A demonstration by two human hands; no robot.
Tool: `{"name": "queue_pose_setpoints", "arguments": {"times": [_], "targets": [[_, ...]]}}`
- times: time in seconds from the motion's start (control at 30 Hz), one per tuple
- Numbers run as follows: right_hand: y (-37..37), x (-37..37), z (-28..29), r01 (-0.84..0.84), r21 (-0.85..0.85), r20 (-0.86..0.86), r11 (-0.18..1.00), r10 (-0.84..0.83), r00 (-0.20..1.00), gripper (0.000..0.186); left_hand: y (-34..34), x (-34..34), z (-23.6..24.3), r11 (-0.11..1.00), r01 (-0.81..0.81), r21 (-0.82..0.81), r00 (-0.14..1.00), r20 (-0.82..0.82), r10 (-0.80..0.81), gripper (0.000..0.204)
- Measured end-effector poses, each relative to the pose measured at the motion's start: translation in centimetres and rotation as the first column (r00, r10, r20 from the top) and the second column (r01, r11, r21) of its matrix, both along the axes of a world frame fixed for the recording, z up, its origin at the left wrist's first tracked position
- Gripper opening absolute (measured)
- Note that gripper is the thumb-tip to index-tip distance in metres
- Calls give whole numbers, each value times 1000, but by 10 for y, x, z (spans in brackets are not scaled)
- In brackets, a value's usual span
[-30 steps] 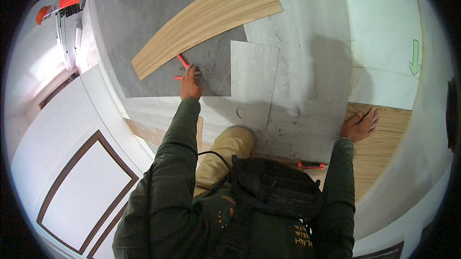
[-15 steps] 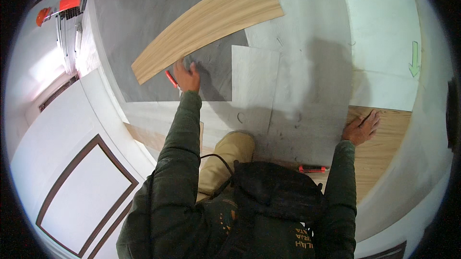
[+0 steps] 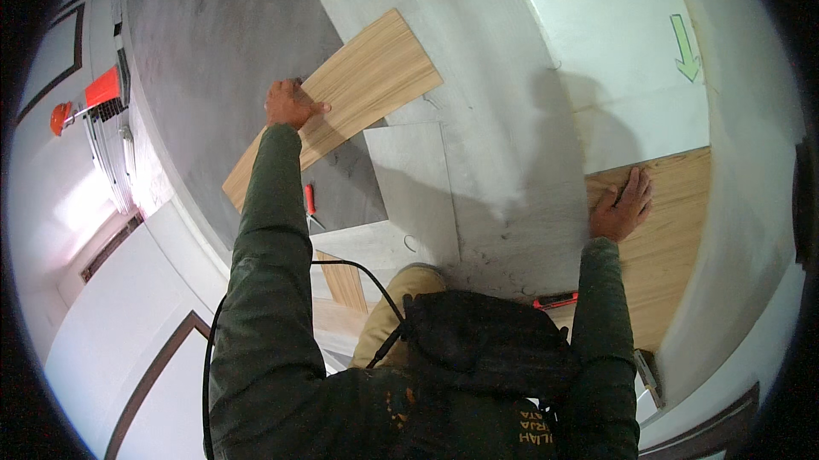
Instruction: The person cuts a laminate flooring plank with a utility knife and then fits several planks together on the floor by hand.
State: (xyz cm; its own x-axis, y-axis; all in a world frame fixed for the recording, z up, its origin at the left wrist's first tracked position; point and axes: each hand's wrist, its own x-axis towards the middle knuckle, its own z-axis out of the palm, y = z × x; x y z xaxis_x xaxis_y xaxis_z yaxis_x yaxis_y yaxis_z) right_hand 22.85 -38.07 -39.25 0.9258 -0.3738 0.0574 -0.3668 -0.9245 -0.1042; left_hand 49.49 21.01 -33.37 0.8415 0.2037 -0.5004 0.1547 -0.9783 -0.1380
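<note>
A loose wood-look floor plank (image 3: pixel 380 67) lies slanted over the dark grey sheet at the left. My left hand (image 3: pixel 290 104) grips it across its middle, fingers over the far edge and thumb on the top face. Just on the near side of that plank, pliers with red handles (image 3: pixel 310 200) lie on the grey sheet. At the right, my right hand (image 3: pixel 623 206) leans with its fingers stretched out on the laid wood-look flooring (image 3: pixel 670 230), close to where it meets the pale floor. It holds nothing.
A grey plank (image 3: pixel 414 178) lies mid-floor. Beside my knee are a red-and-black utility knife (image 3: pixel 556 299) and a short wood-look offcut (image 3: pixel 343 281). The dark grey sheet (image 3: pixel 222 25) spreads far left. A green arrow (image 3: pixel 683 49) marks the pale floor (image 3: pixel 614 25) at right.
My left hand has moved from beside the plank's near edge onto the plank and taken hold of it. My right hand stays on the laid flooring. The whole view has shifted.
</note>
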Motion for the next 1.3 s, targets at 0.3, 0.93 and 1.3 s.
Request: {"name": "queue_pose_setpoints", "arguments": {"times": [0.3,0.93,1.3], "targets": [[14,9,-5,21,135,18,991,-24,1000,53,89,-19,21,830,-121,-545,954,169,249,47],[1,5,18,63,175,-11,983,-62,998,54,-330,-14,90,828,28,-559,1000,20,-19,44],[4,8,17,101,217,-15,971,-100,995,52,-428,-67,13,702,97,-705,995,51,-85,33]]}}
